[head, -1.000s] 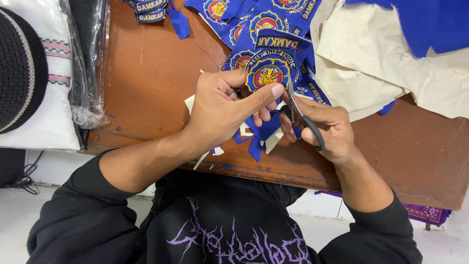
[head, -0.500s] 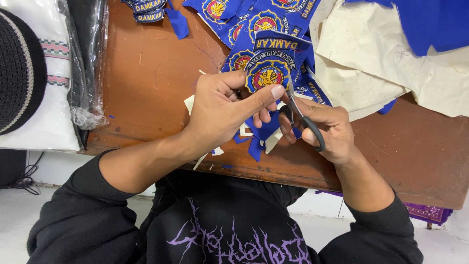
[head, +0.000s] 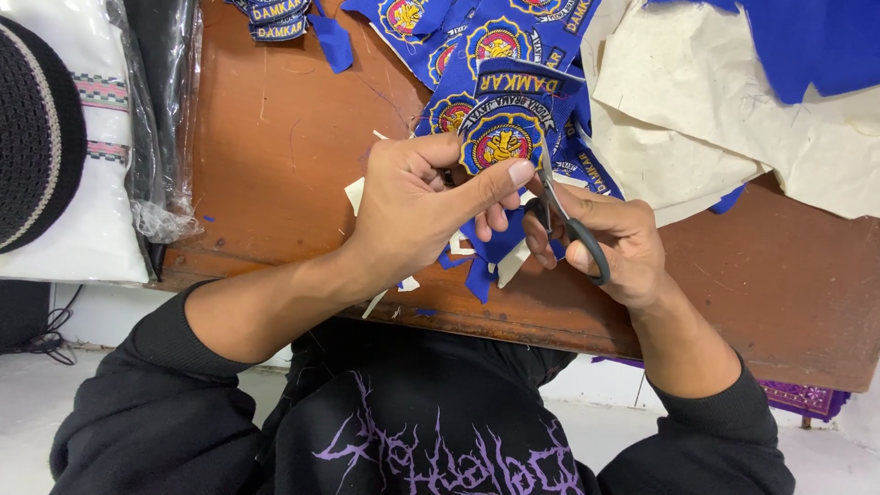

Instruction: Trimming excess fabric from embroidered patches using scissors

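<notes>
At the far left edge of the brown wooden bench (head: 275,174) lies a white folded cloth (head: 82,183) with a dark knitted cap (head: 37,137) on it, and beside them a clear plastic bag (head: 160,119) holding dark fabric. Near the bench's front edge the left hand (head: 412,215) pinches a blue embroidered patch (head: 502,137) between thumb and fingers, holding it up just above the wood. Small white and blue scraps (head: 481,266) lie under the hands. Just right of it, the right hand (head: 610,243) is closed through the grey handles of small scissors (head: 559,206), their blades touching the patch's right edge. More blue patches (head: 431,37) pile at the back edge, and cream backing fabric (head: 724,119) covers the back right corner.
</notes>
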